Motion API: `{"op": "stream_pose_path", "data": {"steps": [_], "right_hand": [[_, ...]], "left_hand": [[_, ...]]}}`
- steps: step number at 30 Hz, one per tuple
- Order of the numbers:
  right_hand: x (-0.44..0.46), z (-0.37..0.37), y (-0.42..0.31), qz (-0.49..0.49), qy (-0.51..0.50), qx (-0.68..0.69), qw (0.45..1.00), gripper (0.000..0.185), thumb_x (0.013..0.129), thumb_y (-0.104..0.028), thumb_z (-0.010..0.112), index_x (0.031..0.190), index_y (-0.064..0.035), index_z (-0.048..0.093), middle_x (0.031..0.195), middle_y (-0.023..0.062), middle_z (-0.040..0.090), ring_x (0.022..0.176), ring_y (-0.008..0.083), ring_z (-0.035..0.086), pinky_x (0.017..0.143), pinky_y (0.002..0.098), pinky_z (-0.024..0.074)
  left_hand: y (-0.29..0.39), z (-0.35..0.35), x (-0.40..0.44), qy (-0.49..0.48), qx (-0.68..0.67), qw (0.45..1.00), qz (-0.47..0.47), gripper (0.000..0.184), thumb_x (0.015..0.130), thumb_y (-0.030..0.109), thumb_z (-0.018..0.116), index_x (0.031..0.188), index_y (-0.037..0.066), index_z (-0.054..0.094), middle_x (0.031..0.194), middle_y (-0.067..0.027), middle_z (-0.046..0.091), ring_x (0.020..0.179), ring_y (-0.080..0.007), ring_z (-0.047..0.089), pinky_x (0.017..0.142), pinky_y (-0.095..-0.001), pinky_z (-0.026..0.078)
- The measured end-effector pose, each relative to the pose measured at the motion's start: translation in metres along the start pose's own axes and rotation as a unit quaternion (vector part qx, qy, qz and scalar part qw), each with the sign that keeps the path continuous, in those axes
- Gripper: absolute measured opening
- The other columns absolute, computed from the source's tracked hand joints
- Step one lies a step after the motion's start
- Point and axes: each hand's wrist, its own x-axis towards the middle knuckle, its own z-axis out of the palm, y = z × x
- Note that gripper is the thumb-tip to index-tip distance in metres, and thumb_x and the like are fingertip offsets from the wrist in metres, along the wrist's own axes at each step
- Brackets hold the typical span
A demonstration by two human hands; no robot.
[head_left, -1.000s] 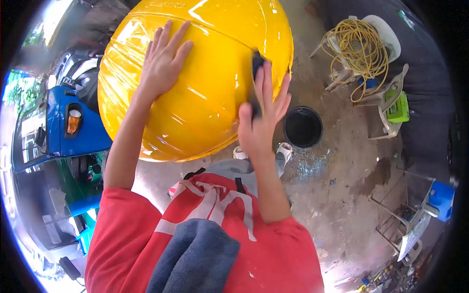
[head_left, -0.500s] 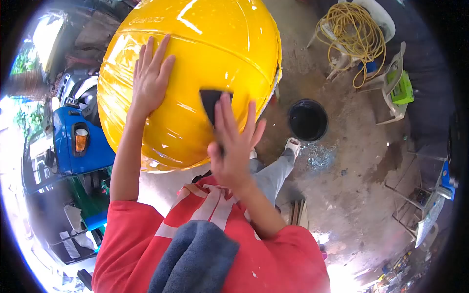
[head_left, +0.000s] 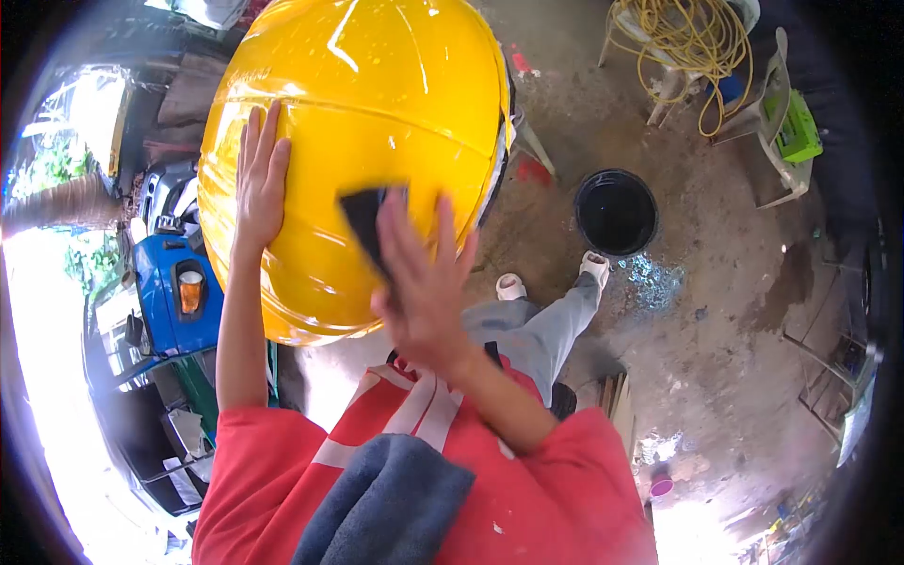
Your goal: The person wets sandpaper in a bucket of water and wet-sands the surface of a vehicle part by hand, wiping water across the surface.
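A big glossy yellow rounded panel (head_left: 348,179) fills the upper middle of the head view. My left hand (head_left: 261,188) lies flat on its left part, fingers stretched and nothing held. Over the lower right part of the panel is my right hand (head_left: 422,282), blurred by motion, with a dark flat triangular pad (head_left: 363,221) under its palm and fingers. The pad is against or just above the yellow surface; its contact edge is hidden.
A black bucket (head_left: 617,213) of dark liquid stands on the floor at right. Beyond are a coiled yellow hose (head_left: 692,42), a plastic chair (head_left: 777,113) and a green basket (head_left: 800,127). A blue vehicle (head_left: 169,292) stands at left. A dark towel (head_left: 386,504) hangs over my red shirt.
My right hand and the dark pad have moved left and down across the yellow panel. My left hand remains on the panel, while the whole view has shifted.
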Motion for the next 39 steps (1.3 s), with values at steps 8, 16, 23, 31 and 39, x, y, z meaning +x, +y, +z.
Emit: {"op": "stream_pose_path", "data": {"steps": [8,16,23,31,39], "right_hand": [[0.041,-0.043,0.054,-0.059,0.181,0.046,0.981,0.065,0.087,-0.023,0.060,0.150,-0.0074,0.048,0.164,0.0059,0.034,0.152,0.0458,0.020,0.114,0.0710,0.0061],[0.020,-0.014,0.031,0.007,0.019,-0.066,0.998,0.077,0.087,-0.022,0.058,0.158,-0.0091,0.033,0.167,0.0065,0.027,0.155,0.0457,0.005,0.116,0.0662,-0.0101],[-0.019,0.011,0.015,-0.022,-0.020,-0.028,0.999,0.072,0.088,-0.022,0.059,0.156,-0.0120,0.038,0.167,0.0039,0.027,0.155,0.0464,0.003,0.116,0.0679,-0.0086],[-0.014,-0.002,0.002,-0.028,-0.019,-0.035,0.999,0.070,0.089,-0.020,0.060,0.155,-0.0119,0.040,0.167,0.0017,0.028,0.154,0.0451,0.006,0.115,0.0697,-0.0046],[-0.010,0.003,0.001,-0.047,-0.035,-0.072,0.996,0.064,0.092,-0.023,0.059,0.153,-0.0126,0.045,0.162,0.0020,0.037,0.152,0.0458,0.015,0.115,0.0697,-0.0040]], "left_hand": [[0.004,-0.003,0.000,0.002,-0.019,1.000,-0.018,0.055,0.107,0.039,0.036,0.157,0.017,0.038,0.164,-0.0218,0.025,0.153,-0.0391,0.021,0.123,-0.0452,0.016],[0.001,-0.003,0.001,-0.005,-0.034,0.999,-0.004,0.056,0.107,0.039,0.035,0.157,0.015,0.039,0.165,-0.0213,0.025,0.153,-0.0387,0.020,0.124,-0.0456,0.014],[0.006,-0.005,0.003,-0.007,-0.013,1.000,0.006,0.056,0.107,0.039,0.033,0.157,0.013,0.038,0.164,-0.0186,0.028,0.154,-0.0357,0.018,0.124,-0.0447,0.012],[0.007,-0.004,0.001,0.001,-0.020,1.000,0.001,0.057,0.107,0.040,0.034,0.156,0.012,0.038,0.164,-0.0195,0.028,0.153,-0.0376,0.019,0.124,-0.0447,0.013],[-0.004,0.007,-0.002,0.032,-0.014,0.999,0.000,0.054,0.106,0.041,0.040,0.156,0.021,0.040,0.163,-0.0211,0.028,0.151,-0.0421,0.023,0.123,-0.0473,0.017]]}}
